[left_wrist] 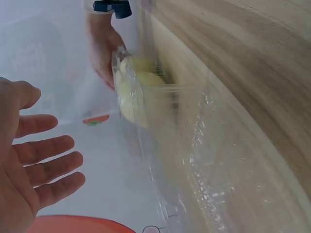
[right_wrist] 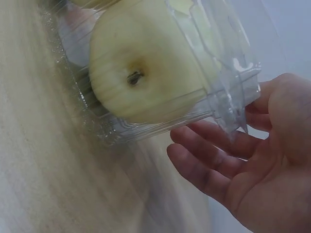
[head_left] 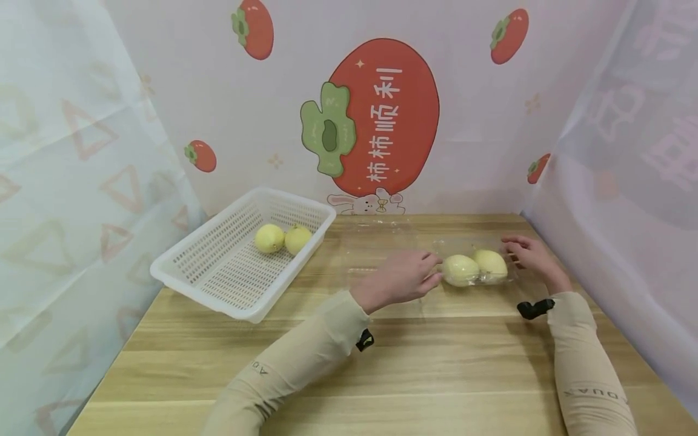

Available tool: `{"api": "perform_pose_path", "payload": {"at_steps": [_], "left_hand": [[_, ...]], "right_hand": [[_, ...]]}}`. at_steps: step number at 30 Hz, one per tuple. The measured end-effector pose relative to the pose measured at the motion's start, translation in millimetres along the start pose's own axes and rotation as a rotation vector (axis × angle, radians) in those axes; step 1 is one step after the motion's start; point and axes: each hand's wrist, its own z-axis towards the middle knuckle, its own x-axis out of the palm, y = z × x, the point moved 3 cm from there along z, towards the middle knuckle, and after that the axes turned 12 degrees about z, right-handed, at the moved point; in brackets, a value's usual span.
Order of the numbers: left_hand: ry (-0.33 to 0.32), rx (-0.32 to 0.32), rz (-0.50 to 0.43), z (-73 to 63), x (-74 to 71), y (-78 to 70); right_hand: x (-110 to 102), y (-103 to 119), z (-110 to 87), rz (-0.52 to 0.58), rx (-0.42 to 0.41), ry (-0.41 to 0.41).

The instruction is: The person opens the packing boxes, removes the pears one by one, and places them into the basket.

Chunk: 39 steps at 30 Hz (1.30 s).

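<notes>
Two pale yellow pears (head_left: 460,270) lie side by side in a clear plastic clamshell box (head_left: 507,275), on the table's right half. Its transparent lid (head_left: 378,242) lies folded out to the left. My right hand (head_left: 531,257) is at the box's right end. In the right wrist view, its loosely bent fingers (right_wrist: 209,153) touch the outside of the plastic, partly hidden by the rim. My left hand (head_left: 400,278) hovers over the lid near the left pear, and the left wrist view shows its fingers (left_wrist: 53,148) spread and apart from the box.
A white perforated basket (head_left: 204,290) stands at the left, holding two more pears (head_left: 269,238). The wooden table (head_left: 425,375) meets a printed backdrop at the back, with cloth walls on both sides.
</notes>
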Motion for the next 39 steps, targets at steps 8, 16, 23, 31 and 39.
{"api": "perform_pose_path", "payload": {"at_steps": [8,16,23,31,39], "left_hand": [[0.072,0.038,0.059,33.0,4.6,-10.0],[0.115,0.050,0.044,62.9,14.4,-18.4],[0.139,0.022,0.089,80.4,29.0,-23.3],[0.197,0.033,0.141,92.2,48.6,-33.6],[0.262,-0.003,0.194,102.7,61.1,-43.5]], "right_hand": [[3,-11,0.8,0.038,0.035,0.014],[3,-19,-1.6,0.222,0.040,0.073],[1,-26,-3.2,0.336,0.052,0.092],[1,-35,-2.6,0.567,0.077,0.148],[0,-34,-5.0,0.648,0.087,0.145]]}}
